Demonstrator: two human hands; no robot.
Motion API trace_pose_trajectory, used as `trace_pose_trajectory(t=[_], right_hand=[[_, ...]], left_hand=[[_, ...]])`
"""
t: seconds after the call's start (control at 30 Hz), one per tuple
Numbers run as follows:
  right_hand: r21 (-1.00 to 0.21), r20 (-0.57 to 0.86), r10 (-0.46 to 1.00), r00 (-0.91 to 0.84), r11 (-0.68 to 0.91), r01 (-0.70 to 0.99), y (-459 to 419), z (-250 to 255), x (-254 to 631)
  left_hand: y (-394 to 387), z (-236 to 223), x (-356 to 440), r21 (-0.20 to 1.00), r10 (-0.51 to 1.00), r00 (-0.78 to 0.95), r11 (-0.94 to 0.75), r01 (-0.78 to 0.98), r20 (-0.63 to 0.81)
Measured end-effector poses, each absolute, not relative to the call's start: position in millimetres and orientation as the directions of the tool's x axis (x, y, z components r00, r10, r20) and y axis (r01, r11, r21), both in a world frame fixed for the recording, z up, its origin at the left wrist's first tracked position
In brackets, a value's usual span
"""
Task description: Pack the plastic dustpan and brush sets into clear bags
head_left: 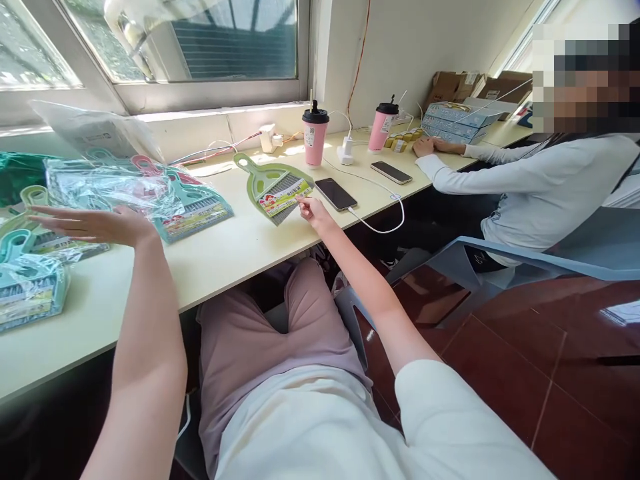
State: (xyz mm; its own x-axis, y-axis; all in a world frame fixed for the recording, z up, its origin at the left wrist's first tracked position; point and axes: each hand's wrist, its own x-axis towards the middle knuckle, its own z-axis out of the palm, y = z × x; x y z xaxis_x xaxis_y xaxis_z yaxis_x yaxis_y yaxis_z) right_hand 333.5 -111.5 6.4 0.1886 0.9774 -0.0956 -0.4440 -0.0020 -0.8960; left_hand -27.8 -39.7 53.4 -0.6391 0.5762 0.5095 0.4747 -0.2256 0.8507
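A green dustpan and brush set [267, 179] with a printed label lies on the table in front of me. My right hand [312, 209] pinches the right edge of its label, fingers closed. Fingers stretched out, my left hand [95, 225] is open over the wrapped sets on the left, holding nothing I can see. Close to it is a teal dustpan and brush set [197, 210], partly under clear plastic wrapping [107, 187]. Another wrapped teal set [30, 293] lies nearer the table's left front. The pink set [145, 167] is mostly covered.
Right of my right hand lies a phone [336, 194] with a white charging cable [383, 230]. Two pink lidded cups [315, 140] and a plug adapter [345, 151] stand behind. A co-worker [545, 180] sits at the right, hands on the table near a second phone [391, 173].
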Motion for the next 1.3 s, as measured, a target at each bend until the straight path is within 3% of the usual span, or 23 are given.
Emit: trace_pose_trajectory(t=[0.03, 0.07, 0.13, 0.17, 0.23, 0.3, 0.33, 0.43, 0.5, 0.6, 0.67, 0.73, 0.87, 0.97, 1.07, 1.13, 1.3], right_hand=[[-0.894, -0.098, 0.976, 0.193, -0.001, -0.448, -113.1, 5.9, 328.8], [-0.894, -0.098, 0.975, 0.197, 0.001, -0.448, -115.1, 5.7, 322.9], [-0.898, -0.087, 0.976, 0.201, 0.011, -0.44, -119.5, 5.6, 308.2], [-0.901, -0.078, 0.977, 0.198, 0.016, -0.434, -121.3, 5.6, 300.0], [-0.912, -0.051, 0.981, 0.186, 0.03, -0.41, -123.2, 4.8, 284.3], [-0.938, -0.018, 0.985, 0.173, 0.043, -0.343, -122.1, 3.2, 273.2], [-0.959, -0.005, 0.987, 0.16, 0.04, -0.279, -120.4, 2.3, 270.7], [-1.0, 0.002, 0.997, 0.073, 0.0, 0.03, -111.9, 0.8, 279.8], [-0.957, 0.0, 0.998, 0.055, -0.016, 0.291, -103.6, 1.5, 298.6], [-0.754, 0.125, 0.963, 0.237, -0.063, 0.654, -87.1, 3.1, 333.9], [-0.625, 0.245, 0.908, 0.341, -0.122, 0.771, -75.0, 3.6, 351.7], [-0.581, 0.353, 0.872, 0.34, -0.08, 0.81, -65.3, 5.1, 358.6], [-0.515, 0.525, 0.836, 0.161, 0.162, 0.842, -66.1, 17.0, 333.1], [-0.393, 0.535, 0.845, -0.005, 0.254, 0.884, -83.3, 29.4, 288.4], [-0.267, 0.452, 0.872, -0.188, 0.333, 0.904, -97.0, 33.2, 242.0], [-0.252, 0.435, 0.883, -0.176, 0.308, 0.918, -98.0, 30.2, 220.0], [-0.352, 0.43, 0.902, -0.035, 0.204, 0.913, -84.3, 25.2, 204.5]], left_hand=[[-45.9, 54.6, -18.9, 0.856, 0.368, -0.777, -0.134, 0.499, 0.511], [-51.5, 54.4, -8.6, 0.826, 0.283, -0.779, -0.119, 0.55, 0.56], [-59.3, 49.3, 14.8, 0.652, 0.395, -0.525, -0.349, 0.673, 0.753], [-61.1, 44.7, 26.8, 0.595, 0.502, -0.345, -0.512, 0.62, 0.793], [-60.6, 33.4, 48.7, 0.723, 0.743, -0.054, -0.629, 0.285, 0.668], [-56.1, 22.1, 64.1, 0.904, 0.892, 0.154, -0.428, -0.007, 0.424], [-53.0, 17.5, 68.5, 0.936, 0.918, 0.186, -0.341, -0.084, 0.351], [-43.9, 9.2, 68.8, 0.945, 0.95, 0.101, -0.275, -0.175, 0.295], [-40.1, 7.9, 63.2, 0.945, 0.954, 0.059, -0.28, -0.169, 0.293], [-38.2, 7.8, 58.3, 0.959, 0.964, 0.032, -0.258, -0.119, 0.264], [-38.2, 7.1, 59.5, 0.97, 0.974, -0.009, -0.226, -0.088, 0.226], [-38.5, 5.7, 62.3, 0.976, 0.978, -0.016, -0.208, -0.061, 0.207], [-39.8, 3.5, 64.6, 0.971, 0.971, 0.029, -0.237, -0.037, 0.238], [-41.9, 4.0, 64.3, 0.965, 0.965, 0.035, -0.259, -0.039, 0.26], [-44.0, 4.5, 65.3, 0.962, 0.962, 0.028, -0.27, -0.044, 0.272], [-45.0, 4.3, 66.1, 0.961, 0.961, 0.016, -0.275, -0.043, 0.276], [-47.4, 4.7, 65.4, 0.957, 0.958, 0.017, -0.286, -0.046, 0.287]])
